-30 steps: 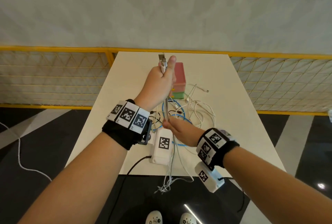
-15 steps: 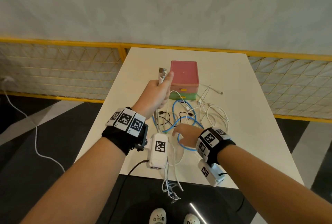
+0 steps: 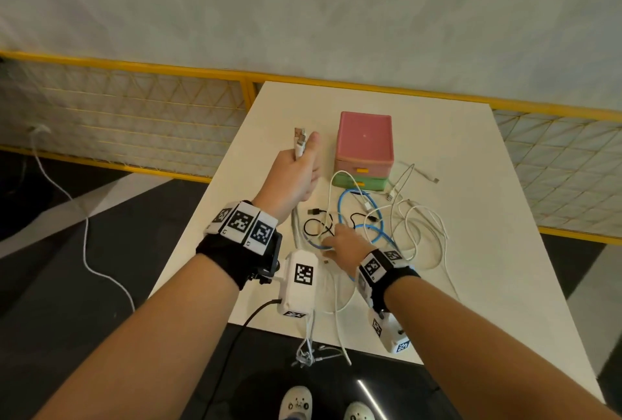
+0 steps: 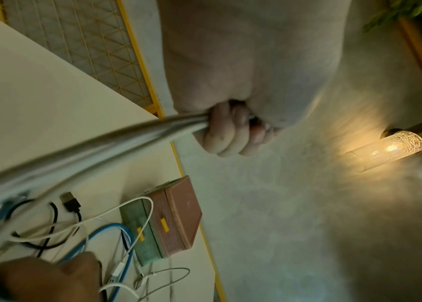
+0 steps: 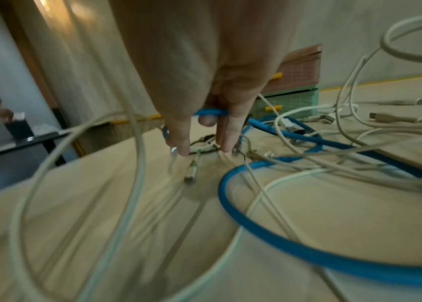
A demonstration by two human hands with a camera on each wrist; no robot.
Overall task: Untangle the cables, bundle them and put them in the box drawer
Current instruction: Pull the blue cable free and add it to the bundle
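Observation:
My left hand (image 3: 296, 174) is raised over the white table (image 3: 488, 285), left of the box. It grips a pale cable (image 3: 299, 147) with both plug ends sticking up out of the fist. That cable (image 4: 75, 153) runs back past my wrist and hangs over the table's front edge. My right hand (image 3: 343, 241) lies on the tangle, fingertips (image 5: 181, 147) touching the table. A blue cable (image 5: 209, 112) passes between its thumb and fingers. Black cable (image 3: 316, 221) and white cables (image 3: 424, 228) lie looped around it. The pink-and-green drawer box (image 3: 365, 147) stands behind, both drawers pushed in.
A yellow mesh railing (image 3: 151, 110) runs behind and beside the table. A white cord (image 3: 84, 234) lies on the dark floor at the left. Cable ends (image 3: 304, 355) dangle past the near edge above my shoes. A lit wall lamp (image 4: 385, 149) shows in the left wrist view.
My left hand has come down and to the left with the cable ends still in it. My right hand left the hanging pale cable and moved forward onto the tangle, at the blue cable.

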